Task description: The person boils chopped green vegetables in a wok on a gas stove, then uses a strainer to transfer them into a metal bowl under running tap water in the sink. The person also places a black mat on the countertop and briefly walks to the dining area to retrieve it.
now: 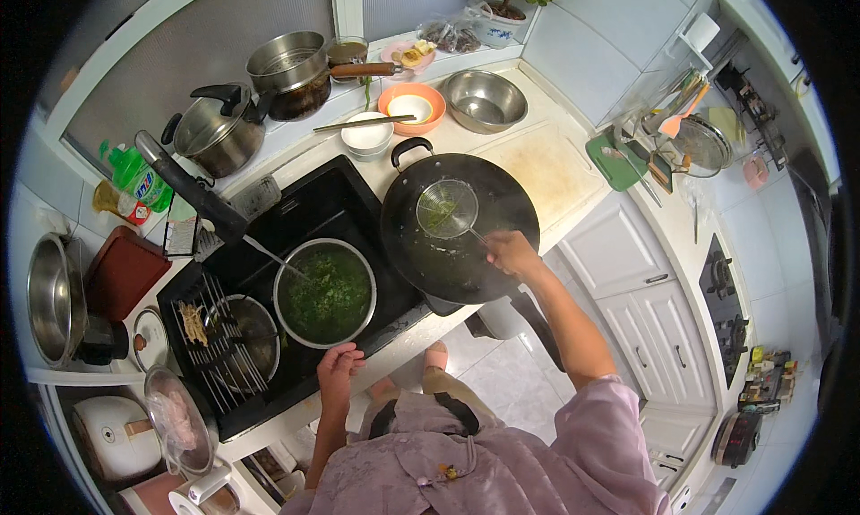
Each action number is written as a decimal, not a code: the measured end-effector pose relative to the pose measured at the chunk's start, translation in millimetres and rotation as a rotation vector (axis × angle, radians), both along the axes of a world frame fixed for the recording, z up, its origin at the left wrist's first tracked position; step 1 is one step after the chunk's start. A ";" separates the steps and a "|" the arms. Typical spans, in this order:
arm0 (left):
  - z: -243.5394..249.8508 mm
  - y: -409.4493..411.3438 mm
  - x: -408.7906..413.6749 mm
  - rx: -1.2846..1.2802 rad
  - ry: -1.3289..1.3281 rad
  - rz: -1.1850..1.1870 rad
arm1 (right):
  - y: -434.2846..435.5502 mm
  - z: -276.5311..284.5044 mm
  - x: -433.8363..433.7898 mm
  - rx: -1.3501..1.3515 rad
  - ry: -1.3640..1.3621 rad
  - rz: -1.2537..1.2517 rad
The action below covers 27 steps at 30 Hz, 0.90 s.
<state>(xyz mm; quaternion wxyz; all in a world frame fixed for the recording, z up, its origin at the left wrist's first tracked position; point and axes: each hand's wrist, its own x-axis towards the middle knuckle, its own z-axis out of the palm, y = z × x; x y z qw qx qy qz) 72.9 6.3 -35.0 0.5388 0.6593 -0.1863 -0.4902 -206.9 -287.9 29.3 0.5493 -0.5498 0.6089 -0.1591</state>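
Note:
My right hand point(512, 253) grips the handle of a round wire-mesh skimmer point(463, 223), its bowl over a dark wok point(416, 273). Bits of green leaf point(440, 209) lie in the mesh. The wok holds some liquid and sits on the counter, partly over the sink's edge. In the black sink point(322, 206) stands a metal pot point(373, 300) full of chopped greens point(326, 293) in water. A stream from the pull-out faucet point(201, 196) runs into it. My left hand point(340, 367) has curled fingers just by the pot's near rim; whether they touch it is unclear.
A steel bowl point(487, 102), an orange bowl point(430, 102) and white bowls point(366, 137) with chopsticks point(363, 123) stand behind the wok. A cutting board point(547, 162) lies to its right. A wire rack point(225, 333) spans the sink's left side. The wok's long handle point(537, 323) overhangs the floor.

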 end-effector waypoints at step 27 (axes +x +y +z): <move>1.3 39.0 30.8 -0.039 0.056 0.089 | 166.1 -20.7 156.8 -0.775 0.031 0.530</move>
